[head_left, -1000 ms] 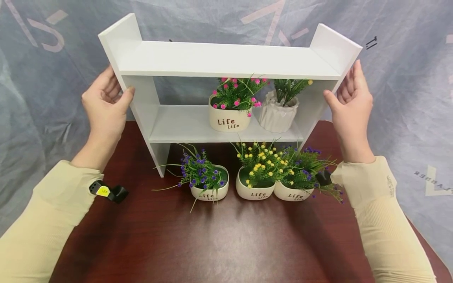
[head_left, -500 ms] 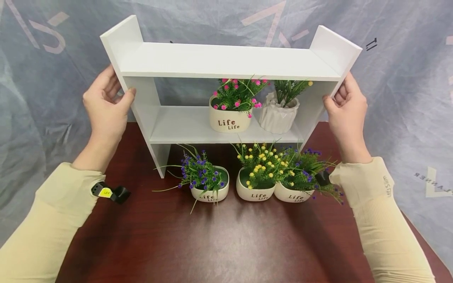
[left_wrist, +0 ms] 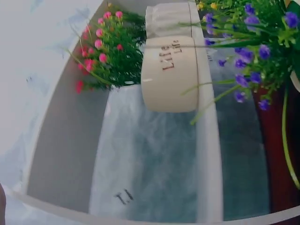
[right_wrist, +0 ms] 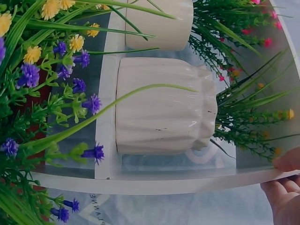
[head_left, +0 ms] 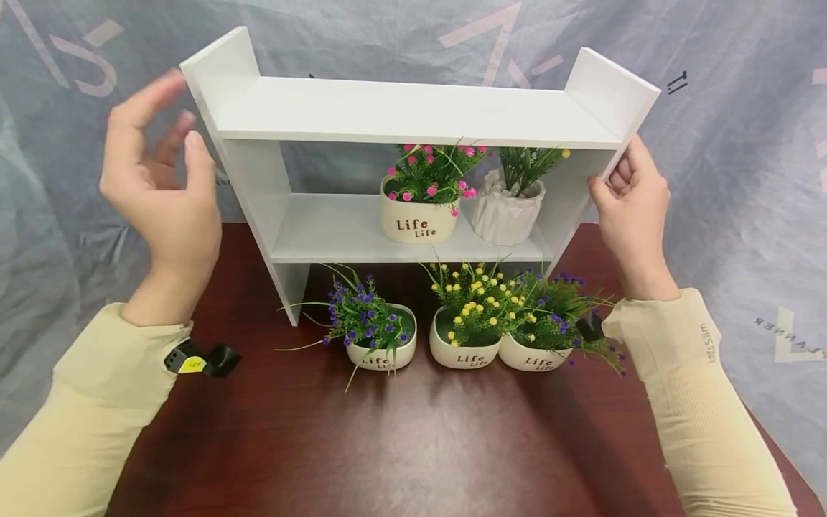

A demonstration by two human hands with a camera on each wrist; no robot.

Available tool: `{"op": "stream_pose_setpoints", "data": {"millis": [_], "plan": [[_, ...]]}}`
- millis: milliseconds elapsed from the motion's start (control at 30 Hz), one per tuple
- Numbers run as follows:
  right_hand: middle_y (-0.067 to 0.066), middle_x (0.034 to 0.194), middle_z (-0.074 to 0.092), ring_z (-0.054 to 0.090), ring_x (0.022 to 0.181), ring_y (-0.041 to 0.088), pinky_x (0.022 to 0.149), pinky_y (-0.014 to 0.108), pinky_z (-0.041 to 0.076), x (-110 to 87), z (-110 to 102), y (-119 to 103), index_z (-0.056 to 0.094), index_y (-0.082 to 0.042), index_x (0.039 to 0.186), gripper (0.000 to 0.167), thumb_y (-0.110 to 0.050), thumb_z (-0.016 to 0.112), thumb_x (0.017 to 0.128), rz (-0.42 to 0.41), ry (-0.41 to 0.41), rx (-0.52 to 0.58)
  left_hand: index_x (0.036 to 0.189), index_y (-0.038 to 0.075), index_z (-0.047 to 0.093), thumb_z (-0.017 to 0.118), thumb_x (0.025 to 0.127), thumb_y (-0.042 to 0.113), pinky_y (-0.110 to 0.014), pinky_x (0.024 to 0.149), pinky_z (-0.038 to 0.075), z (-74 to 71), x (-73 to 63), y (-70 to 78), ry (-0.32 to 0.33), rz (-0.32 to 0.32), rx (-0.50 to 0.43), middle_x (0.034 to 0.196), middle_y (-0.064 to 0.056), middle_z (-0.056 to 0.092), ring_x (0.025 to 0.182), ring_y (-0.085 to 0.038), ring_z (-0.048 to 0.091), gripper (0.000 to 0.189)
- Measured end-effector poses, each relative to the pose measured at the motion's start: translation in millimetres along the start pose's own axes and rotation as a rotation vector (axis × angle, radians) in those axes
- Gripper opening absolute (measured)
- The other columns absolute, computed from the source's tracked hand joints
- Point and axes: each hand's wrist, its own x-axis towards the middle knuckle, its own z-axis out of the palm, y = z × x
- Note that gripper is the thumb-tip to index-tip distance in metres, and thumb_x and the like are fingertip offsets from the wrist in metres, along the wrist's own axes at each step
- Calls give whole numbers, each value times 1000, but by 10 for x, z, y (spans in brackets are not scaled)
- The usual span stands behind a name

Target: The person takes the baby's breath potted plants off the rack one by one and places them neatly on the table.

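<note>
A white two-tier shelf [head_left: 413, 108] stands on the dark red-brown table. My right hand [head_left: 629, 208] grips its right side panel, thumb on the inner face and fingers behind; the right wrist view shows the same hand [right_wrist: 283, 192] at the panel's edge. Off the left side panel, my left hand [head_left: 164, 179] has its fingers loosely bent and apart, nothing between them. On the middle board sit a cream pot with pink flowers [head_left: 418, 219] and a white ridged pot [head_left: 509, 208] with green leaves and yellow blooms.
In front of the shelf stand three cream pots: purple flowers [head_left: 381, 352] at the left, yellow flowers [head_left: 466, 348] in the middle, and purple flowers [head_left: 535, 353] at the right. Grey printed cloth [head_left: 413, 36] hangs behind. The table [head_left: 413, 445] extends toward me.
My left hand has let go of the left side panel and moved outward to the left. The right hand first closed on the right panel and now stays there.
</note>
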Motion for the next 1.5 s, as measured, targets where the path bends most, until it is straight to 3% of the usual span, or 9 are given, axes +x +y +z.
{"op": "stream_pose_setpoints", "data": {"millis": [100, 167, 233, 300, 400, 633, 733, 967, 1500], "plan": [[7, 139, 57, 56, 126, 14, 104, 28, 47, 2, -3, -4, 48, -25, 141, 55, -2, 55, 92, -2, -7, 0, 86, -15, 68, 44, 80, -13, -20, 74, 55, 45, -60, -11, -210, 104, -94, 85, 0, 74, 78, -12, 68, 25], [7, 139, 57, 56, 126, 14, 104, 28, 46, 5, -3, -10, 49, -25, 141, 54, -2, 56, 93, -4, -8, -5, 88, -17, 67, 46, 82, -14, -17, 71, 54, 40, -80, -45, -483, 93, -103, 84, 6, 74, 74, -7, 68, 22], [6, 139, 57, 56, 127, 13, 104, 28, 46, 8, 1, -14, 49, -26, 141, 54, -3, 56, 93, -5, -8, -7, 99, -11, 69, 51, 87, -11, -16, 76, 54, 30, -77, -89, -766, -2, -54, 94, 8, 74, 85, -3, 68, 21], [6, 140, 57, 55, 127, 13, 104, 28, 46, 12, 10, -17, 49, -26, 141, 53, -3, 56, 93, -10, -12, -9, 112, -2, 69, 54, 93, -4, -13, 81, 52, 30, -64, -154, -979, -109, 80, 107, 5, 72, 97, 0, 65, 24], [6, 140, 56, 55, 127, 13, 104, 28, 46, 19, 33, -21, 49, -26, 141, 53, -4, 56, 93, -16, -20, -17, 127, 8, 63, 55, 97, 9, -12, 88, 50, 49, -54, -281, -1139, -260, 258, 123, -6, 67, 111, -4, 61, 30], [6, 139, 57, 56, 126, 14, 104, 29, 46, 35, 45, -53, 51, -24, 139, 52, -1, 55, 93, -18, -23, -7, 135, 7, 57, 60, 95, 13, -18, 92, 50, 136, -30, -550, -1150, -362, 348, 134, -14, 61, 119, -28, 61, 41], [7, 139, 57, 56, 126, 14, 104, 29, 46, 36, 30, -63, 51, -24, 139, 52, -1, 55, 92, -12, -20, -7, 139, 9, 53, 62, 94, 15, -15, 90, 48, 173, -9, -623, -1136, -404, 342, 140, -11, 57, 124, -28, 58, 47], [7, 137, 58, 56, 126, 14, 104, 28, 46, 29, 6, -65, 53, -23, 137, 49, -2, 56, 93, -13, -10, -18, 146, 7, 43, 64, 92, 12, -46, 110, 41, 283, -8, -734, -1144, -502, 333, 148, -10, 47, 132, -27, 50, 58], [7, 136, 59, 57, 125, 13, 103, 28, 46, 21, -10, -19, 55, -20, 135, 49, 0, 56, 91, 4, -2, 9, 151, 0, 27, 66, 90, 10, -46, 114, 37, 549, -111, -937, -1252, -568, 340, 158, -14, 29, 143, -31, 35, 73]]}}
